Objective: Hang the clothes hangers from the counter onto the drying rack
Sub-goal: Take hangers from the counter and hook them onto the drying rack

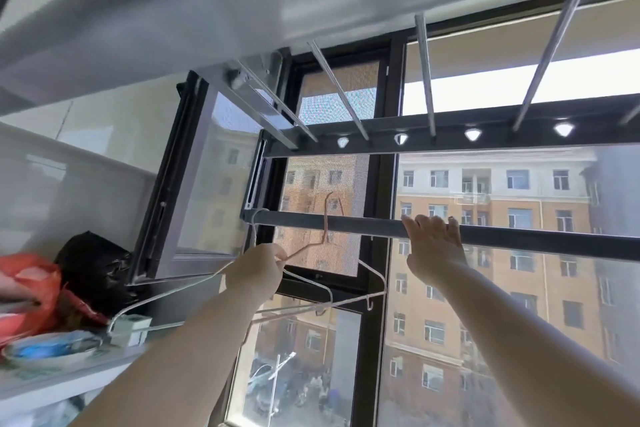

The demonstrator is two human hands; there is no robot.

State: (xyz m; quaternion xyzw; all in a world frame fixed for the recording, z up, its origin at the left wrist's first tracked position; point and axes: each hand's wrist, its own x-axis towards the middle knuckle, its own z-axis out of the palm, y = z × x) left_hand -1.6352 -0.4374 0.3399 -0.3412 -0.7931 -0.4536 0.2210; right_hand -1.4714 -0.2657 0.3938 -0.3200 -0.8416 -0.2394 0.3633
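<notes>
Left hand (256, 270) grips wire hangers (311, 282), hooks up, long axes left-right; right hand (433, 246) grasps rack bar (346, 224) (window (485, 288) behind, counter (52, 378) lower left).

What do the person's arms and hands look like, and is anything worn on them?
The left forearm and right forearm are bare, no sleeve in view. The left hand and right hand wear no gloves; no ring, watch or bracelet shows.

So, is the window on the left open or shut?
Open: the window sash is swung inward off its frame, leaving only the mesh screen across the gap.
</notes>
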